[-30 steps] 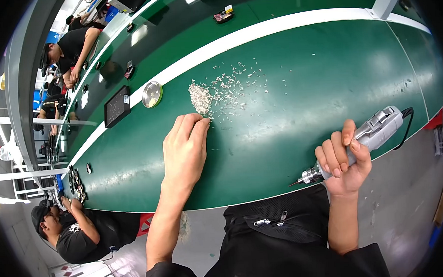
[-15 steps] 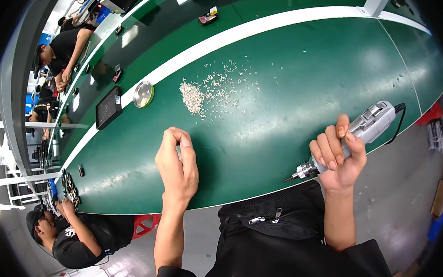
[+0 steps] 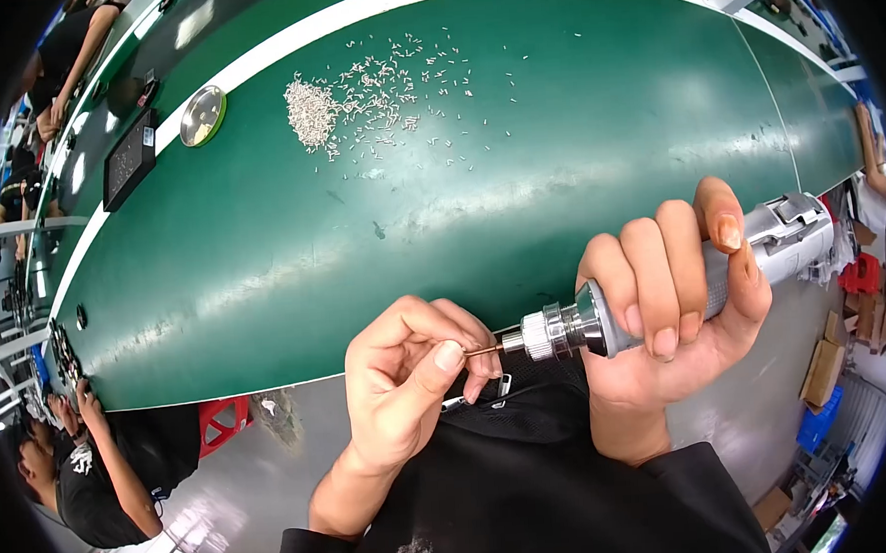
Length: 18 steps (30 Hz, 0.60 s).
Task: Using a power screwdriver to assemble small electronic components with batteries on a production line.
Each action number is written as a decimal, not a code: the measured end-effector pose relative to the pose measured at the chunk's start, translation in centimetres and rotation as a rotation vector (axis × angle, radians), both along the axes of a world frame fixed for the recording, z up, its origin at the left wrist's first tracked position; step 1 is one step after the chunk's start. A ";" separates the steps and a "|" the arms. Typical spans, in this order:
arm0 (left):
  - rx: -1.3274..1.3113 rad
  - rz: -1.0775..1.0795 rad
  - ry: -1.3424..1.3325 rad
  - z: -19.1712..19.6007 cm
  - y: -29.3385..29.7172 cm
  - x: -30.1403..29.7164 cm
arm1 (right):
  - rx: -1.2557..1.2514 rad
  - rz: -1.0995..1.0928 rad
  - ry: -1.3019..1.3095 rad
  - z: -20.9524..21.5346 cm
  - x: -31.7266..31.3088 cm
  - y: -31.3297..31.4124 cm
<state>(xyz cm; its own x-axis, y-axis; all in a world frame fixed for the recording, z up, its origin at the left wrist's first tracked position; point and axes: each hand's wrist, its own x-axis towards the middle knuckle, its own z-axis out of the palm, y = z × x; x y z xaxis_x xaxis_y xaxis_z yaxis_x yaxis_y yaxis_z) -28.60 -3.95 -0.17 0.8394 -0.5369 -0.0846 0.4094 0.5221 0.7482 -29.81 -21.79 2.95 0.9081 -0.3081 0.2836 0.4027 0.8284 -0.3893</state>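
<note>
While the left hand [image 3: 408,378] pinches something tiny between thumb and forefinger at the tip of the electric screwdriver [image 3: 664,290], the right hand [image 3: 675,304] is wrapped tight round the tool's grey barrel, all four fingers closed on it; both are held close over the person's dark shirt [image 3: 534,482], just off the near edge of the green table [image 3: 262,266]. What the left fingers hold looks like a small screw (too small to be sure), set right against the bit.

Were it to slip from that pinch, I reckon it would drop into the lap or to the floor, since nothing lies beneath it; and the fingertips sit so near the bit that a spin of the tool could nip them.

Farther out on the table lies a heap of small silvery screws [image 3: 309,113], with many strewn loose to its right; none is in a container. Beside the heap sits a round metal dish [image 3: 201,116]; I cannot tell what it holds. Beyond that lies a flat black tray [image 3: 129,165]; its contents are hidden too.
</note>
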 end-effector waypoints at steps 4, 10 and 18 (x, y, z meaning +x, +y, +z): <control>-0.071 -0.018 0.040 -0.3 0.2 -0.1 | -0.011 -0.034 0.016 0.1 -0.3 0.5; -0.051 -0.017 -0.002 -0.2 0.2 -0.1 | 0.033 -0.063 0.018 0.1 -0.3 0.7; 0.016 -0.023 -0.037 -0.4 0.3 0.0 | -0.052 -0.081 0.024 0.1 -0.3 0.7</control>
